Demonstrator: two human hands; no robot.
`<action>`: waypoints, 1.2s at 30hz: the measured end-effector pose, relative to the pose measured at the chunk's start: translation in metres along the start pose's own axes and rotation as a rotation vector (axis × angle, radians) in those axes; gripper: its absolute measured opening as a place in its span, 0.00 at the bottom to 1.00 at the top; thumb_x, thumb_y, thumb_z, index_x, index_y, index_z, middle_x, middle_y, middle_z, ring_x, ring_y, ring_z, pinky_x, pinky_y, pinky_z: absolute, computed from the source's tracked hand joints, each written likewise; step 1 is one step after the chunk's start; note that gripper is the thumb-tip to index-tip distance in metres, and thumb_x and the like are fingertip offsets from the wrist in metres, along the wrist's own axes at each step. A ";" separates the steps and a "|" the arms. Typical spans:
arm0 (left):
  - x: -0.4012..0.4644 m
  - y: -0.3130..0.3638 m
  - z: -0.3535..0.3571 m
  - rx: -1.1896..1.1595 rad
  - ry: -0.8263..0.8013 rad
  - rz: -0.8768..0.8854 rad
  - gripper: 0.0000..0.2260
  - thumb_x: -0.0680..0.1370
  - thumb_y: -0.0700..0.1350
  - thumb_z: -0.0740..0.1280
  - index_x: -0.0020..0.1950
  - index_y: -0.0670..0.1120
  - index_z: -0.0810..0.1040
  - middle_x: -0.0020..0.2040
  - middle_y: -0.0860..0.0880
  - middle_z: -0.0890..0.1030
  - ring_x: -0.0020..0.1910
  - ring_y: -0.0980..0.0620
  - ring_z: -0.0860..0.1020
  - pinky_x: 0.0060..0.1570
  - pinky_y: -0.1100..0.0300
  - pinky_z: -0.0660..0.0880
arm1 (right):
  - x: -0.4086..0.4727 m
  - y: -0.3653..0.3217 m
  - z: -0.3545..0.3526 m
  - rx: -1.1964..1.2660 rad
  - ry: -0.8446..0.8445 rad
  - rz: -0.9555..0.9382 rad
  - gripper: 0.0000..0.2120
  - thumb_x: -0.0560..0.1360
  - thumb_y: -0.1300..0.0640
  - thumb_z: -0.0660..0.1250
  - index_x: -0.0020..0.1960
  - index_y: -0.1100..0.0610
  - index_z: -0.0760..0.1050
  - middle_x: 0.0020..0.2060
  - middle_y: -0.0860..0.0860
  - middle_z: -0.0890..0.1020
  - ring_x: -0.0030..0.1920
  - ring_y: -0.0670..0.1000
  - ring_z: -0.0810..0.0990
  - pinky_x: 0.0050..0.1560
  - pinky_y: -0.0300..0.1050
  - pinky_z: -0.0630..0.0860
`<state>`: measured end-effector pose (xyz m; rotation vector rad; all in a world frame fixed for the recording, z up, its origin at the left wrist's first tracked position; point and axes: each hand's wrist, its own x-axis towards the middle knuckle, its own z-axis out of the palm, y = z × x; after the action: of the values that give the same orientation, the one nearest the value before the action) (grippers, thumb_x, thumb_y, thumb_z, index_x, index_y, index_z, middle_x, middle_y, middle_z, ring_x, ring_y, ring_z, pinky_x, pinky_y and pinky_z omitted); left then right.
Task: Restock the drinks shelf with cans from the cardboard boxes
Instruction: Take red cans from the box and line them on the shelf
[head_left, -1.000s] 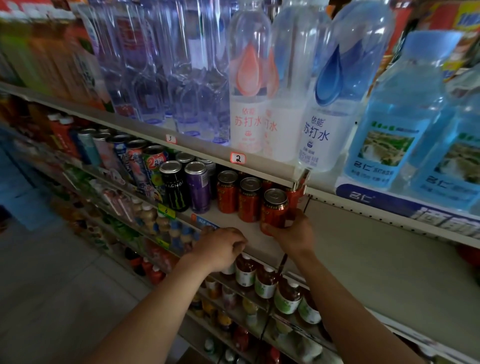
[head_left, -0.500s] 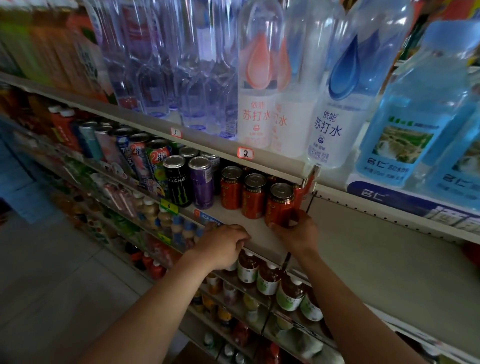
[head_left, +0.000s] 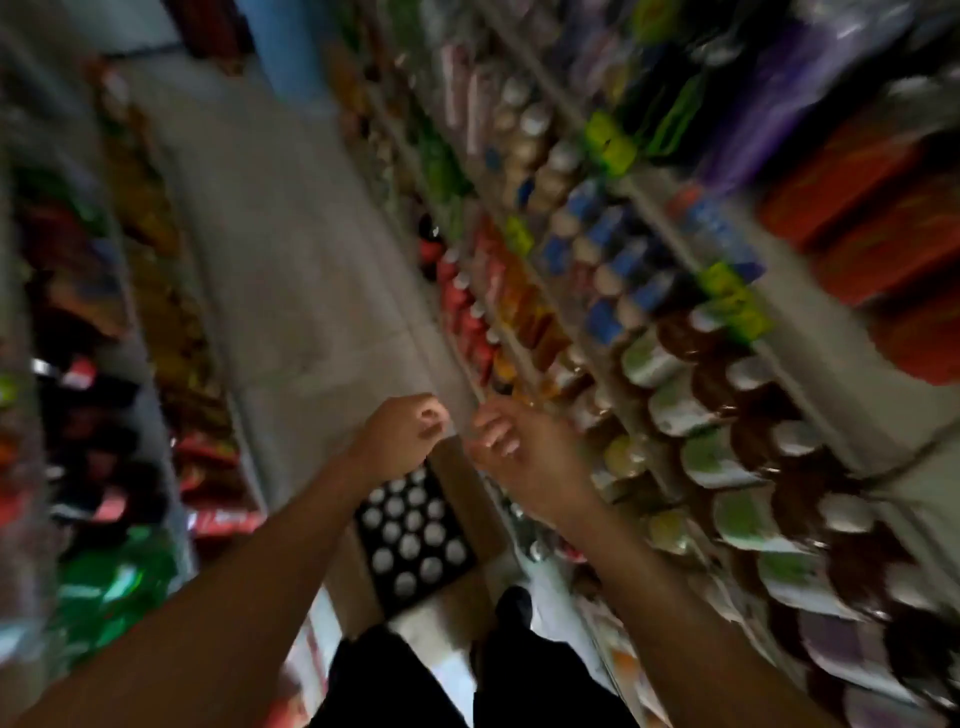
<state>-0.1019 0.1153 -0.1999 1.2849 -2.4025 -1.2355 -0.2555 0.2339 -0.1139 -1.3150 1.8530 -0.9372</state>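
Head view blurred | I saw both hands empty over the aisle floor (head_left: 291, 291) | left hand (head_left: 400, 434) loosely curled | right hand (head_left: 524, 452) relaxed | open cardboard box (head_left: 467, 499) of cans (head_left: 413, 540) below them | bottle shelves (head_left: 675, 415) at right.

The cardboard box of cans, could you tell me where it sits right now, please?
In the head view the cardboard box sits open on the aisle floor, low centre, below both hands, beside the foot of the drinks shelving on the right.

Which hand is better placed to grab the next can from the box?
Left, marginally. The left hand hangs right over the open cardboard box of cans; the right hand sits nearer the shelf side. Both look empty; the frame is blurred.
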 end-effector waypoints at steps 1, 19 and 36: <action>-0.012 -0.039 0.015 -0.006 -0.030 -0.101 0.06 0.76 0.43 0.66 0.49 0.45 0.82 0.46 0.46 0.85 0.44 0.53 0.83 0.49 0.60 0.77 | 0.007 0.032 0.030 0.020 -0.102 0.085 0.11 0.70 0.53 0.72 0.51 0.55 0.77 0.37 0.51 0.81 0.33 0.42 0.77 0.38 0.37 0.74; -0.115 -0.398 0.270 -0.133 -0.010 -0.804 0.18 0.73 0.48 0.72 0.61 0.47 0.73 0.50 0.51 0.77 0.51 0.49 0.77 0.51 0.58 0.71 | 0.032 0.404 0.470 -0.660 -0.766 0.086 0.32 0.66 0.54 0.75 0.67 0.55 0.68 0.62 0.55 0.74 0.62 0.57 0.74 0.58 0.49 0.72; -0.096 -0.408 0.278 -0.229 -0.093 -0.647 0.42 0.64 0.41 0.76 0.75 0.48 0.62 0.70 0.46 0.68 0.68 0.46 0.71 0.66 0.57 0.70 | 0.032 0.406 0.450 -0.405 -0.708 0.132 0.30 0.59 0.45 0.78 0.60 0.49 0.76 0.48 0.47 0.83 0.50 0.49 0.80 0.48 0.45 0.76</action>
<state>0.0810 0.2329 -0.6530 2.0418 -1.8629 -1.6887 -0.0796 0.2210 -0.6949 -1.4812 1.5608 0.0140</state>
